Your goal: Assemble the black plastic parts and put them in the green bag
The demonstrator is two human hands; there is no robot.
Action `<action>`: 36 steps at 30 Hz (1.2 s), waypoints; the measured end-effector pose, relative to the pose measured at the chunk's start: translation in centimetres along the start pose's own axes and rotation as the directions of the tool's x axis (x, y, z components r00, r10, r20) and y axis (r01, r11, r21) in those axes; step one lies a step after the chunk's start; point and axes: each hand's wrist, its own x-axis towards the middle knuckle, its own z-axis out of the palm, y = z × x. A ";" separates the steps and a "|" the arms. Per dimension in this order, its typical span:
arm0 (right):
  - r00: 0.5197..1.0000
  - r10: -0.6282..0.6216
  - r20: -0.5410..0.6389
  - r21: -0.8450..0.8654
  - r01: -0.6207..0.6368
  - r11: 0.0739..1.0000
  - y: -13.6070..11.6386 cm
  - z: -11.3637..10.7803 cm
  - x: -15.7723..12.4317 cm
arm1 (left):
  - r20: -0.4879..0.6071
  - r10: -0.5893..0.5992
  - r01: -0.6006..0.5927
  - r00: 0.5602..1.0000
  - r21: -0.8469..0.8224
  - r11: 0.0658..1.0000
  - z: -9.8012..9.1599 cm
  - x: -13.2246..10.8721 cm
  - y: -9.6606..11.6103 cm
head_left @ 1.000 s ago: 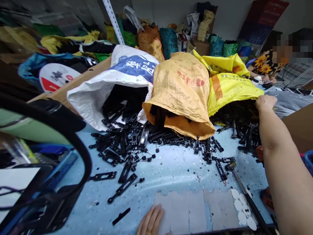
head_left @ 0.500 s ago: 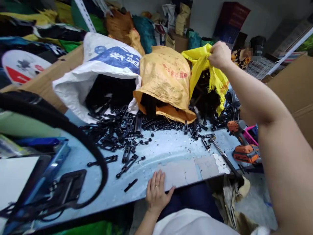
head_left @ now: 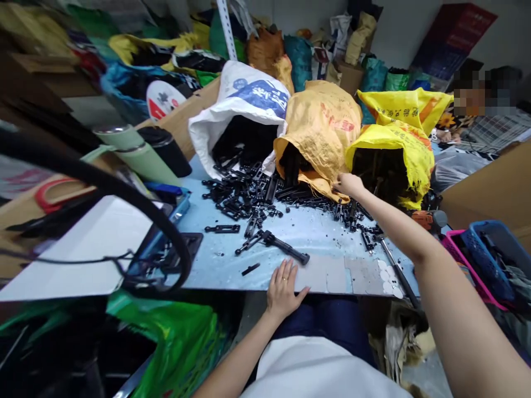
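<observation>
My left hand lies flat at the table's front edge, fingers spread, beside a grey patch of the table top. Reaching forward, my right hand has its fingers closed on the rim of an orange woven sack. A yellow sack stands just right of it, mouth facing me. To the left, a white sack spills black metal parts onto the blue table. Just beyond my left hand lies a long black jointed part, with a small black strip nearby.
A hammer-like tool and an orange power drill are at the right, near blue and pink baskets. A black cable arm arches at left. Another person's hands show behind the yellow sack.
My right hand has let go of the yellow sack and come down to the orange sack's rim. The long black part now lies near my left hand. The view has swung left.
</observation>
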 end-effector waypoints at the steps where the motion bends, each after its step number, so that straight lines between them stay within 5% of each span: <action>1: 1.000 -0.005 -0.027 0.033 0.005 0.999 -1.2 0.4 0.5 | -0.010 0.004 -0.003 1.000 0.021 1.000 0.0 0.0 0.1; 5: 0.991 0.038 -0.126 0.168 -0.016 0.986 -5.1 1.9 2.2 | -0.075 -0.037 0.043 0.997 0.089 0.995 -0.1 0.3 0.6; 9: 0.982 -0.032 -0.188 0.174 0.065 0.983 -6.4 3.5 2.2 | -0.121 -0.110 0.115 0.987 0.041 0.992 -0.7 3.5 0.0; 15: 0.961 0.204 -0.189 0.213 -0.162 0.963 -1.2 0.5 6.2 | 0.003 -0.189 0.189 0.982 -0.056 0.980 -1.0 10.8 -2.6; 19: 0.894 0.378 -0.241 0.364 -0.278 0.889 0.1 -0.7 9.7 | 0.091 -0.156 0.160 0.984 -0.044 0.986 -0.6 12.1 -3.0; 22: 0.943 0.177 -0.283 0.346 -0.072 0.935 -2.3 2.1 9.4 | 0.115 -0.121 0.122 0.986 -0.001 0.993 -0.7 11.2 -2.9; 25: 0.988 -0.017 -0.153 0.216 0.050 0.975 -5.3 5.7 8.6 | 0.174 -0.087 0.079 0.981 0.049 0.996 -1.1 9.9 -2.4; 28: 1.000 0.028 -0.005 0.137 -0.027 0.990 -7.6 7.4 9.6 | 0.256 -0.059 0.039 0.965 0.080 0.996 -1.6 8.8 -1.8; 31: 0.999 0.050 0.021 0.133 -0.052 0.990 -8.6 7.5 11.6 | 0.342 -0.032 0.003 0.939 0.087 0.996 -1.7 8.4 -1.8; 36: 0.998 -0.066 0.010 0.088 0.065 0.994 -6.9 7.8 11.8 | 0.395 0.013 -0.047 0.919 0.078 0.996 -0.8 9.1 -3.2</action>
